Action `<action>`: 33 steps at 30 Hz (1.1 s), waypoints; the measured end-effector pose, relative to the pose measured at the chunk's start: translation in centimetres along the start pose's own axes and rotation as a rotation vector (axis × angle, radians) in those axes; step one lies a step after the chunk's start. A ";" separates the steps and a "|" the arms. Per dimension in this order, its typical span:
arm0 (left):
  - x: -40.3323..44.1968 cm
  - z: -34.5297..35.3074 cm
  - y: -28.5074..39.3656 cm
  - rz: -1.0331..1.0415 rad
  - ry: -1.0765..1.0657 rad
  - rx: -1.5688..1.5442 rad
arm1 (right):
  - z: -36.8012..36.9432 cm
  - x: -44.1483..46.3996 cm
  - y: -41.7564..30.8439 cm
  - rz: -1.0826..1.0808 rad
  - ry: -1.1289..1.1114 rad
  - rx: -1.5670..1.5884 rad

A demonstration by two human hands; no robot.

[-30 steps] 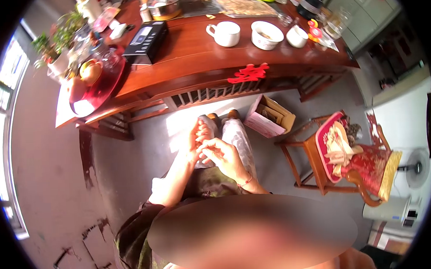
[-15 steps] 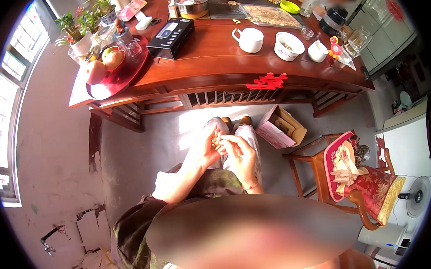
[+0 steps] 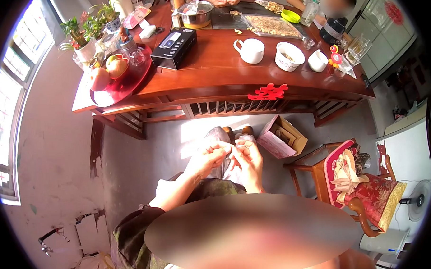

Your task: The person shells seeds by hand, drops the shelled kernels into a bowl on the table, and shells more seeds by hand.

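Above my lap, my left hand (image 3: 210,159) is closed, its fingers curled and its thumb and forefinger pinched at the tip. My right hand (image 3: 248,162) faces it, also pinching, so that the fingertips of both hands meet. Whatever sits between them is too small to make out. The curled fingers hide the left palm. Beneath the hands are my light-coloured trouser legs (image 3: 217,133).
Ahead stands a red-brown table (image 3: 209,80) bearing a white mug (image 3: 251,51), a white bowl (image 3: 289,56), a black box (image 3: 174,48) and a red fruit tray (image 3: 140,73). An open carton (image 3: 282,137) and chair (image 3: 316,171) are at right. Another person's hands (image 3: 222,0) rest across the table.
My left hand, palm up with small tan pieces in it before, has curled closed and turned towards the right hand. The fingertips now meet. The view has tilted slightly upwards.
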State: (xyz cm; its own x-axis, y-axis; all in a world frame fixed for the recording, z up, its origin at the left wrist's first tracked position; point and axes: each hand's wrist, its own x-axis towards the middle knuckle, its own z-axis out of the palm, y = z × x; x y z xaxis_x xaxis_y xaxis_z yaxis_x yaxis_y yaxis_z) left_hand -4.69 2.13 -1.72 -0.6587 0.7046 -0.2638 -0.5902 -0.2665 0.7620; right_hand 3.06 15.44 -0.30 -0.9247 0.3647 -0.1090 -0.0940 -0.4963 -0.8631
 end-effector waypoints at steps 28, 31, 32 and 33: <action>-0.2 0.4 0.6 0.060 0.040 0.211 | -1.7 -0.3 0.9 0.375 -0.085 0.272; -0.2 0.1 0.2 0.059 0.047 0.241 | -1.2 -0.6 0.3 0.349 -0.030 0.156; -0.1 0.1 0.2 0.063 0.054 0.250 | -1.1 -0.6 0.2 0.318 -0.042 0.105; -0.1 0.0 0.1 0.064 0.053 0.251 | -0.9 -0.7 0.0 0.286 -0.055 0.052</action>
State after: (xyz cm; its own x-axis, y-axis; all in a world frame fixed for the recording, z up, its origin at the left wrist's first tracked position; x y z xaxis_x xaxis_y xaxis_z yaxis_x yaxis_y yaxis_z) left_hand -4.69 2.07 -1.58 -0.7185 0.6542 -0.2361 -0.4169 -0.1334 0.8991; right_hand 4.00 15.91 -0.65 -0.9347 0.1618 -0.3165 0.1560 -0.6134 -0.7742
